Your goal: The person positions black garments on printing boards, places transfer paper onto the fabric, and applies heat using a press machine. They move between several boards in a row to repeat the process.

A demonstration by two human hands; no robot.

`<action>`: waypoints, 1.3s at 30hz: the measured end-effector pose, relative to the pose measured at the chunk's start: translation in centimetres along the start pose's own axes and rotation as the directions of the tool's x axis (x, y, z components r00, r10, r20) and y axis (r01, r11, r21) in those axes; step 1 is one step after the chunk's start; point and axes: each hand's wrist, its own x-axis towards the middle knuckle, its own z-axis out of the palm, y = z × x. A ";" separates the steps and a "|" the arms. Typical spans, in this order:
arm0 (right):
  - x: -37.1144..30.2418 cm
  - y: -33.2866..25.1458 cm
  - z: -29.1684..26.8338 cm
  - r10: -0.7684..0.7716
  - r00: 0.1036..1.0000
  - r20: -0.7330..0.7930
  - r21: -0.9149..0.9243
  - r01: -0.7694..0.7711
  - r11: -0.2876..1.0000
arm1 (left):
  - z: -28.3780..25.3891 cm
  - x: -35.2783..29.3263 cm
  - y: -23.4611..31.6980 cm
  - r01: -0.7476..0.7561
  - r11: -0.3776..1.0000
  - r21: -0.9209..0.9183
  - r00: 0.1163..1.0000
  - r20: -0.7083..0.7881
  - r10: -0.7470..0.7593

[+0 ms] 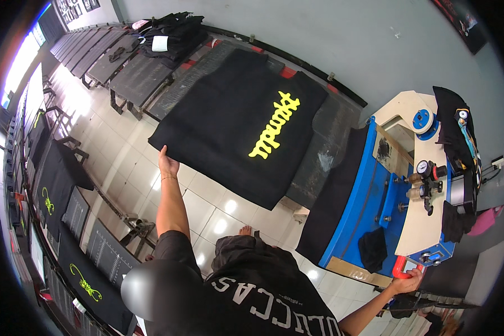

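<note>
A black shirt panel (218, 112) lies spread over a dark table, with bright yellow lettering (274, 124) across its right part. My left hand (169, 163) is closed on the panel's near left corner, fingertips at its edge. Far to the right, my right hand (407, 281) is wrapped around the red handle (399, 267) at the near end of a blue and cream press machine (355, 207). Another black cloth (333, 196) hangs along the machine's left side. A small black cloth piece (372, 249) rests on its blue part.
A heap of dark clothes (173, 39) with a white paper sits farther along the table row. On the left, other benches carry black panels (89, 280) with yellow-green prints. The press bears a pressure gauge (423, 168) and stands near a grey wall (353, 39). Below is a tiled floor (199, 210).
</note>
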 end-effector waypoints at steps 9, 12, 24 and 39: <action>0.9 0.3 -0.9 -0.355 0.933 0.052 -0.219 0.357 0.908 | 14.4 -3.8 -11.1 -0.363 -0.337 0.868 0.779 0.482 0.401; 0.4 -0.4 0.4 0.031 0.999 0.023 -0.030 -0.030 0.999 | 14.9 -6.6 -14.7 -0.414 -0.580 0.701 0.826 0.558 0.085; -0.5 -1.1 0.7 0.156 0.984 -0.086 0.014 -0.155 0.988 | 14.3 -18.3 -19.6 -0.616 -0.535 0.578 0.749 0.640 -0.171; -0.3 -2.4 1.3 0.358 0.924 -0.131 0.186 -0.332 0.925 | 21.8 -18.8 -30.3 -0.872 -0.353 0.339 0.487 0.664 -0.567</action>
